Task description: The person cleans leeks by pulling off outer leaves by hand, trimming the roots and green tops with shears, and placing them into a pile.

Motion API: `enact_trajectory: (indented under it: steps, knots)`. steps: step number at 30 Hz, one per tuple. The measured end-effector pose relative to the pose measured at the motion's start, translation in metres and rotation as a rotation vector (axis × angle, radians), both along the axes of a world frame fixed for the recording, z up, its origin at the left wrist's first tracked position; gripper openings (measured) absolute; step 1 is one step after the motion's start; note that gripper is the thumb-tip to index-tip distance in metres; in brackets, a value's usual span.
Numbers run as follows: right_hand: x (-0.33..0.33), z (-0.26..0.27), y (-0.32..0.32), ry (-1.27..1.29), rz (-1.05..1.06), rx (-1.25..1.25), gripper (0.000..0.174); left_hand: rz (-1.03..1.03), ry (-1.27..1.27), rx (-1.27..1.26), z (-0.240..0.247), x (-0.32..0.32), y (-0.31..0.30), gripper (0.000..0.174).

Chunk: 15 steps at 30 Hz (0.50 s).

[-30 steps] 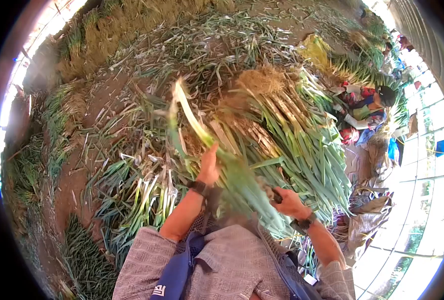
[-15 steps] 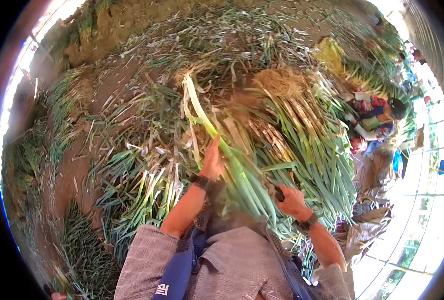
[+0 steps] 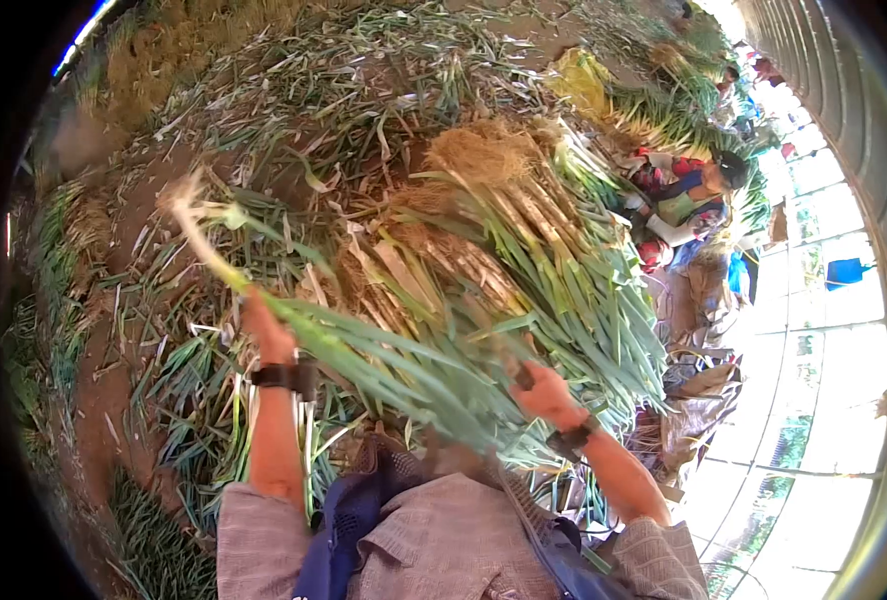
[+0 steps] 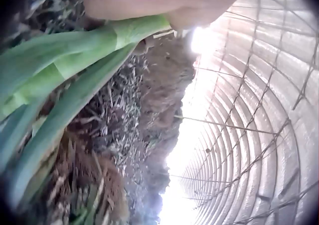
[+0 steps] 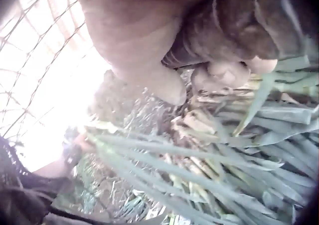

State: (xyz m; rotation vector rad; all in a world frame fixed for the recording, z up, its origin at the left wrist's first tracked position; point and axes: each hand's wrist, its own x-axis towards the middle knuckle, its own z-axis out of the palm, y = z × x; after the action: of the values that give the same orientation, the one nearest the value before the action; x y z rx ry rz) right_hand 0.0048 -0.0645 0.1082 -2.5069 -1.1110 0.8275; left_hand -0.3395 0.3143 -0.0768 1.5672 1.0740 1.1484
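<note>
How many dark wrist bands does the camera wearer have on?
2: left band around the left wrist, by the left hand gripping a leek; right band around the right wrist, by the right hand holding a dark object. None seems hidden.

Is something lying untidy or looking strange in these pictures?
Yes: loose leaves and stalks lie strewn in all directions beyond the heap of leek-like plants, messy against its roughly parallel stalks. The plant in the left hand is too blurred at its root end to judge.
</note>
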Motion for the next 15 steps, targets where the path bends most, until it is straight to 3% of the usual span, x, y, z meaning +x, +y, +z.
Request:
enact_trajectory:
  steps: [1,2,3,4,5,6,8,13,14,15]
  knots:
    - [0.023,-0.019,-0.02,-0.016,-0.068,0.09,0.038,0.289,-0.376,-0.456,0.056,-0.003,0.015,0.04]
    - [0.042,-0.014,-0.031,-0.02,-0.072,0.092,0.038,0.302,-0.349,-0.393,0.082,-0.018,0.019,0.044]
    - [0.06,-0.008,-0.04,0.001,-0.137,0.036,0.036,0.381,-0.07,-0.237,0.085,-0.045,0.032,0.053]
    - [0.077,-0.004,-0.05,0.024,-0.199,-0.024,0.034,0.438,-0.085,-0.375,0.081,-0.081,0.056,0.053]
    - [0.092,-0.001,-0.058,0.027,-0.196,-0.03,0.034,0.53,-0.012,0.079,0.06,-0.109,0.072,0.054]
    - [0.106,0.0,-0.063,0.054,-0.172,-0.111,0.033,0.517,-0.152,-0.271,0.085,-0.141,0.075,0.056]
    - [0.129,-0.004,-0.069,0.096,-0.136,-0.19,0.033,0.614,-0.119,-0.213,0.108,-0.172,0.071,0.055]
    - [0.146,-0.033,-0.071,0.239,-0.067,-0.211,0.033,0.728,0.475,0.045,0.09,-0.288,0.072,0.047]
    - [0.145,-0.043,-0.066,0.264,-0.023,-0.197,0.034,0.695,0.651,0.141,0.08,-0.314,0.064,0.047]
    - [0.144,-0.052,-0.066,0.307,0.026,-0.202,0.034,0.593,1.062,0.12,0.053,-0.339,0.057,0.041]
